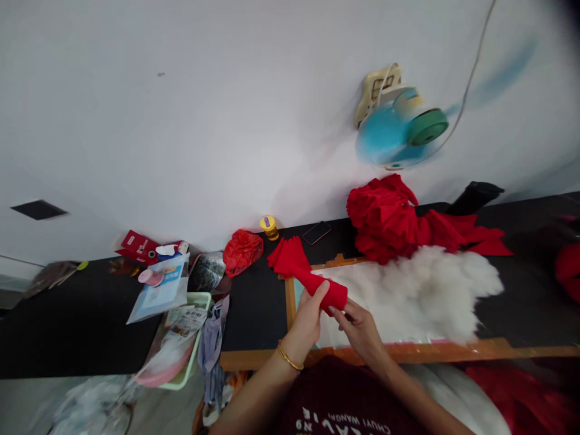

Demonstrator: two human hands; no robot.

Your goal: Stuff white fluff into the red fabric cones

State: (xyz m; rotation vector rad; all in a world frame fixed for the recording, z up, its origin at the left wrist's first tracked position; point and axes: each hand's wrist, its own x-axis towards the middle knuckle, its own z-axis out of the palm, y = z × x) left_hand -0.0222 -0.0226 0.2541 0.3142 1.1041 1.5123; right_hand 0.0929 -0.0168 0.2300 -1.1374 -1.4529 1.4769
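A red fabric piece [333, 293], tube-like at the near end and flared into pleats at the far end, is held in front of my body. My left hand [312, 308] is wrapped round its middle, with the thumb on top. The fingers of my right hand [356, 321] are closed at the tube's near right rim. Whether anything sits inside the tube is hidden. Under and beside my hands lies a white sheet [333, 338]. A heap of white fluffy stuffing [435, 287] spreads over its right side.
Red fabric pieces [385, 217] are piled behind the stuffing. A phone [317, 232] and a yellow-lidded jar [269, 227] stand near the wall, beside a red plastic bag [243, 251]. A green basket [194, 356] is at left. A wall fan [403, 124] spins above.
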